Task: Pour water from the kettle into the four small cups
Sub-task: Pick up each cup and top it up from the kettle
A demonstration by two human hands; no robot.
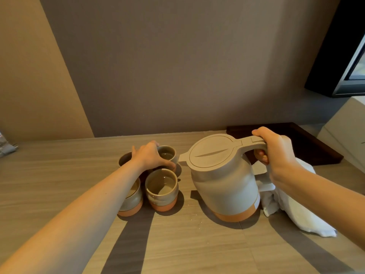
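A grey kettle (223,182) with an orange base band stands on the wooden table, its spout pointing left toward the cups. My right hand (276,153) is closed around its handle. Several small grey cups with orange bases stand in a tight cluster to its left. The near right cup (162,189) and the far right cup (167,154) both hold some water. My left hand (151,157) rests on the far right cup, fingers wrapped around its near side. My left forearm partly hides the near left cup (132,202) and the far left cup (124,158).
A crumpled white cloth (296,212) lies just right of the kettle. A dark wooden tray (308,143) sits behind it against the wall. A white box (343,131) stands at the far right. A small packet (6,145) lies at the left edge.
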